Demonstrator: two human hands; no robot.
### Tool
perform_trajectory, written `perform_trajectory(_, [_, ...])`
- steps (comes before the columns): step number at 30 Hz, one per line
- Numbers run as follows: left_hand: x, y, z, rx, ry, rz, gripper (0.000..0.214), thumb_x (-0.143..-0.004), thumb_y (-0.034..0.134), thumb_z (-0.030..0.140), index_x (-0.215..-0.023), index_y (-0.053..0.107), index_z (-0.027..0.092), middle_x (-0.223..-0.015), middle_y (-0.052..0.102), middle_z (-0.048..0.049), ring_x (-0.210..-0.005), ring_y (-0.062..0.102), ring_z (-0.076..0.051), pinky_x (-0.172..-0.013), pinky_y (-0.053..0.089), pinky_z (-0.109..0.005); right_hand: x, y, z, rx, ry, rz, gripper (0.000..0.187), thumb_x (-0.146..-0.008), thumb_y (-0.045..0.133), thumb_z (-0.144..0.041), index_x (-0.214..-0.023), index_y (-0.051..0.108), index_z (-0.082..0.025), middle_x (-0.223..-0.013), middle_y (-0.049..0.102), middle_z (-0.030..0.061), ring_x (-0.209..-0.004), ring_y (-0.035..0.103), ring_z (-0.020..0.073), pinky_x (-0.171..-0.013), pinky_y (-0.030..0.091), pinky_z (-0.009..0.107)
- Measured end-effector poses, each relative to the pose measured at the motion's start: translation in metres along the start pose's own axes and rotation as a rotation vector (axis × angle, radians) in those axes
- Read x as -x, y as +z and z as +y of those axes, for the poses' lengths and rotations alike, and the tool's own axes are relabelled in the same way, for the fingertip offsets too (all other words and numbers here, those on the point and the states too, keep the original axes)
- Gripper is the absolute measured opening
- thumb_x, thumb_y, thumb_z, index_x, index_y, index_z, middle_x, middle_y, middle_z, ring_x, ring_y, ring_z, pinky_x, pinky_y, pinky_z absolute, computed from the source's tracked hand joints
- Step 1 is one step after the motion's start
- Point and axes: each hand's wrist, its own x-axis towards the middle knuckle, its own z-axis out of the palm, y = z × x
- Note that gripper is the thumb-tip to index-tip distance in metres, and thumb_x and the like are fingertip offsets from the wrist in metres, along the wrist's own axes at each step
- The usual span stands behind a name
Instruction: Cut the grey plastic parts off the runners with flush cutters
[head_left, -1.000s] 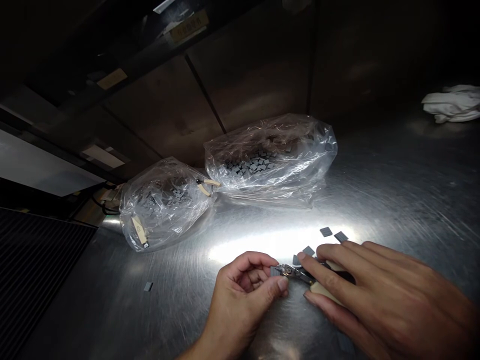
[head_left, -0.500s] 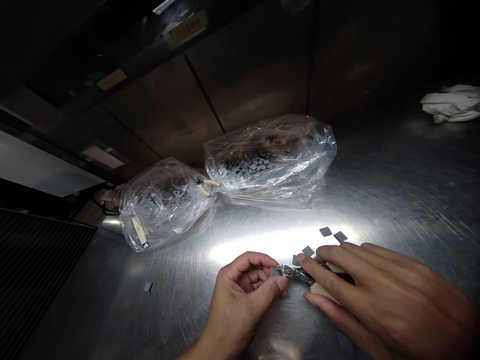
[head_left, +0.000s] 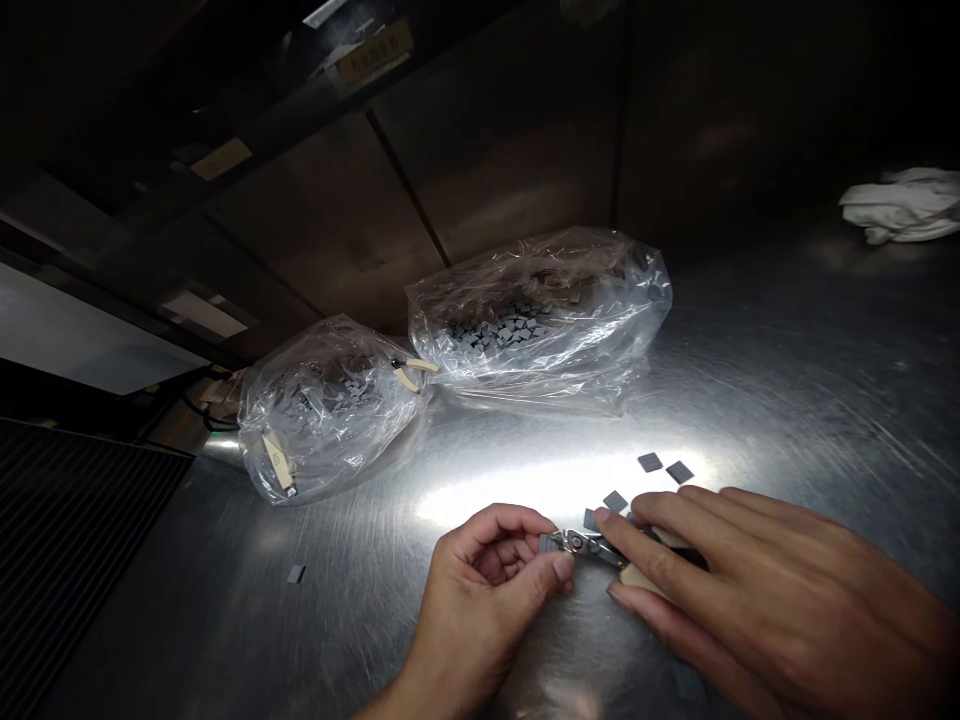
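Observation:
My left hand (head_left: 487, 590) pinches a small grey square piece (head_left: 547, 543) between thumb and forefinger. Wrapped around cream-handled nippers (head_left: 637, 580) is my right hand (head_left: 757, 590), its forefinger stretched along the tool. The metal jaws of the nippers meet the edge of the piece at my left fingertips; whether they bite into it I cannot tell. Just beyond my right hand several loose grey squares lie on the metal table, such as one flat square (head_left: 650, 462) and another (head_left: 680, 471). Much of the tool's handles is hidden under my right hand.
At the back stand two clear plastic bags, a right bag (head_left: 600, 350) and a left bag (head_left: 345, 450), both with many grey pieces inside. Another pair of cream-handled pliers (head_left: 412, 372) lies between them. One grey piece (head_left: 296, 574) is at left, a white cloth (head_left: 900, 207) at far right.

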Motion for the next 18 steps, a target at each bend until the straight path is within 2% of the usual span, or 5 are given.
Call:
perform_trajectory(7, [0.0,0.0013,0.0009,0.0,-0.007,-0.001,0.031,-0.066,0.094,0.032,-0.081,0.072,0.015,-0.066,0.07,0.0,-0.064,0.064,-0.011,-0.067,0.051,-0.021,-0.0002,0.0004,0.0008,0.004,-0.011,-0.009,0.025,-0.107,0.046,-0.02,-0.118,0.068,-0.014,-0.104,0.074,0.0052,-0.088,0.068,0.0201,-0.086,0.043,0.039])
perform_trajectory(12, [-0.0009,-0.0013,0.0001,-0.012,0.01,-0.006,0.03,-0.066,0.093,0.031,-0.084,0.075,0.015,-0.073,0.074,-0.0018,-0.07,0.066,-0.012,-0.07,0.052,-0.023,0.0035,0.0,-0.0017,0.005,0.002,-0.027,0.03,-0.109,0.043,-0.025,-0.123,0.066,-0.013,-0.105,0.074,0.0054,-0.09,0.068,0.0203,-0.088,0.046,0.038])
perform_trajectory(18, [-0.0004,-0.0024,-0.0029,-0.019,0.032,0.017,0.026,-0.068,0.094,0.027,-0.085,0.078,0.016,-0.073,0.075,-0.0006,-0.071,0.066,-0.011,-0.071,0.053,-0.021,-0.0015,-0.0072,0.0005,0.005,0.032,-0.002,0.026,-0.107,0.049,-0.022,-0.126,0.065,-0.013,-0.106,0.073,0.0052,-0.094,0.069,0.0201,-0.088,0.048,0.038])
